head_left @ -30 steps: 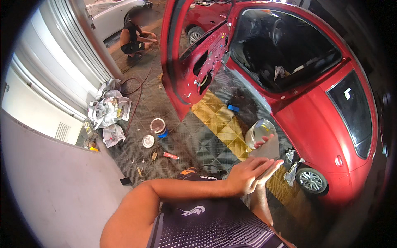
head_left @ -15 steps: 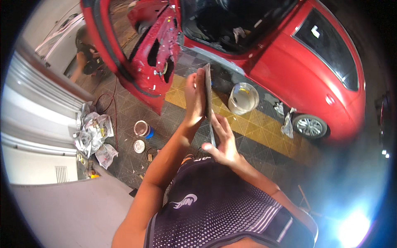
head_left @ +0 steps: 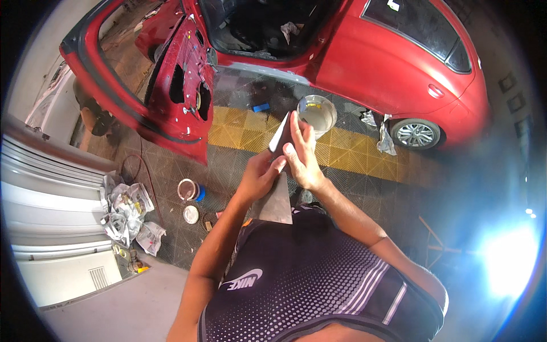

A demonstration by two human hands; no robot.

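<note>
Grey sheet (head_left: 274, 202), no longer edge-on, is held in partly-closed left hand (head_left: 260, 176) and right hand (head_left: 305, 164).

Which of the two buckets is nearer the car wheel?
The larger, pale bucket by the yellow strip; the smaller bucket, partly blue, stands farther left beside a round white lid.

Your left hand (head_left: 261, 178) and right hand (head_left: 305, 164) covered the middle of the grey sheet (head_left: 276, 202). Behind the open door (head_left: 187, 122), a person (head_left: 94, 115) was too blurred to make out. The red car (head_left: 370, 71) ran off the view's upper edge, its cabin (head_left: 250, 28) mostly dark; glare (head_left: 507, 262) drowned the floor's (head_left: 356, 162) right edge.
</note>
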